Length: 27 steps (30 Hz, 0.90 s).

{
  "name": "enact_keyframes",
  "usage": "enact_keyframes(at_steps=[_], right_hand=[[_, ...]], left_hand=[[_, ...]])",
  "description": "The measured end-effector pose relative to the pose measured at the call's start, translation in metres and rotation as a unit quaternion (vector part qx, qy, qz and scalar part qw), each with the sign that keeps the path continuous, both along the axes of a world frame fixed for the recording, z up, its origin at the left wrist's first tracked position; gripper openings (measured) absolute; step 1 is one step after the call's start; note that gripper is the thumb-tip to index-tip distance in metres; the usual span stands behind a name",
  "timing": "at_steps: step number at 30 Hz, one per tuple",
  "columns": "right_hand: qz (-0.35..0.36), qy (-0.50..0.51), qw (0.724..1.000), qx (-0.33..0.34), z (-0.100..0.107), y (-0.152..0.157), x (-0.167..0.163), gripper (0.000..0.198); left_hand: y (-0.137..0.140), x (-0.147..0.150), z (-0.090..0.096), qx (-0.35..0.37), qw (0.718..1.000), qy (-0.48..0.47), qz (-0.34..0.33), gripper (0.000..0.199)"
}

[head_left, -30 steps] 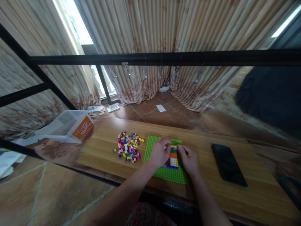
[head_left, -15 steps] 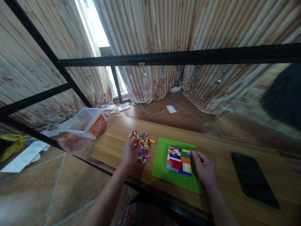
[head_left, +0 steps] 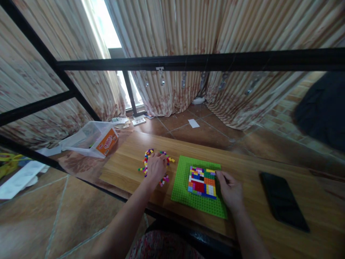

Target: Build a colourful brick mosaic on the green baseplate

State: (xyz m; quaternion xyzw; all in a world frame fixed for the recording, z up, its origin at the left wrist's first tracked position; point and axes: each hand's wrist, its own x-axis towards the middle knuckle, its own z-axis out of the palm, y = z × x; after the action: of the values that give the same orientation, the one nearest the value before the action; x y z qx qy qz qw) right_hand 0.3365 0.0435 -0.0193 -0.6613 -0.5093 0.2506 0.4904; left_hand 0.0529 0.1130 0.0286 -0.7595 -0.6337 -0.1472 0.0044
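My left hand (head_left: 156, 167) lies palm down over a pile of small, many-coloured toy building bricks (head_left: 147, 155), its fingers apart and reaching among them; the hand hides part of the pile. On the right, my right hand (head_left: 230, 189) is closed in a pinch beside the upper right corner of a square patchwork of coloured bricks (head_left: 198, 186). What sits between its fingertips, if anything, is too small to make out. That patchwork stands on a green studded baseplate (head_left: 179, 194), with green studs showing all around it.
The wooden table (head_left: 121, 162) carries a black phone (head_left: 284, 201) on the right. Past its left end stands a clear plastic box (head_left: 91, 138) with an orange label. A black metal bar (head_left: 188, 62) crosses in front of the curtains (head_left: 188, 32).
My left hand has moved right and spread over the middle of the pile, revealing bricks on the left side. My right hand stays at the patchwork's corner. The view has shifted slightly.
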Motion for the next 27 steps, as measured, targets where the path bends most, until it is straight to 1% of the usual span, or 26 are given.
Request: enact_keyframes(at_steps=[2,5,7,9,13,16,19,23,27], right_hand=[[0.000,0.002,1.000,0.004,-0.001,0.001,0.000,0.042],[-0.007,0.007,1.000,0.006,-0.003,0.002,0.000,0.042],[-0.008,0.007,1.000,0.007,-0.002,0.002,-0.001,0.041],[-0.008,0.009,1.000,0.012,0.000,0.001,-0.002,0.041],[-0.002,0.014,1.000,0.021,0.003,0.002,-0.003,0.039],[0.001,0.017,1.000,0.022,0.003,0.002,-0.004,0.038],[0.006,0.019,0.999,0.025,0.004,0.002,-0.003,0.037],[0.011,0.004,0.999,0.034,0.005,0.002,-0.003,0.036],[0.013,0.000,0.999,0.037,0.004,0.003,-0.003,0.036]], left_hand=[[-0.001,0.001,0.000,0.007,1.000,-0.016,-0.001,0.023],[-0.007,0.009,0.002,0.021,0.996,-0.087,-0.012,0.017],[-0.014,0.020,0.004,0.016,0.988,-0.148,-0.039,0.015],[-0.023,0.036,0.009,-0.003,0.976,-0.202,-0.081,0.016],[-0.036,0.072,0.017,-0.037,0.949,-0.277,-0.147,0.015],[-0.038,0.095,0.017,-0.054,0.942,-0.278,-0.180,0.015],[-0.035,0.110,0.013,-0.054,0.948,-0.238,-0.203,0.015],[-0.031,0.120,0.007,-0.032,0.953,-0.201,-0.224,0.016],[-0.029,0.125,0.001,-0.016,0.951,-0.225,-0.210,0.012]])
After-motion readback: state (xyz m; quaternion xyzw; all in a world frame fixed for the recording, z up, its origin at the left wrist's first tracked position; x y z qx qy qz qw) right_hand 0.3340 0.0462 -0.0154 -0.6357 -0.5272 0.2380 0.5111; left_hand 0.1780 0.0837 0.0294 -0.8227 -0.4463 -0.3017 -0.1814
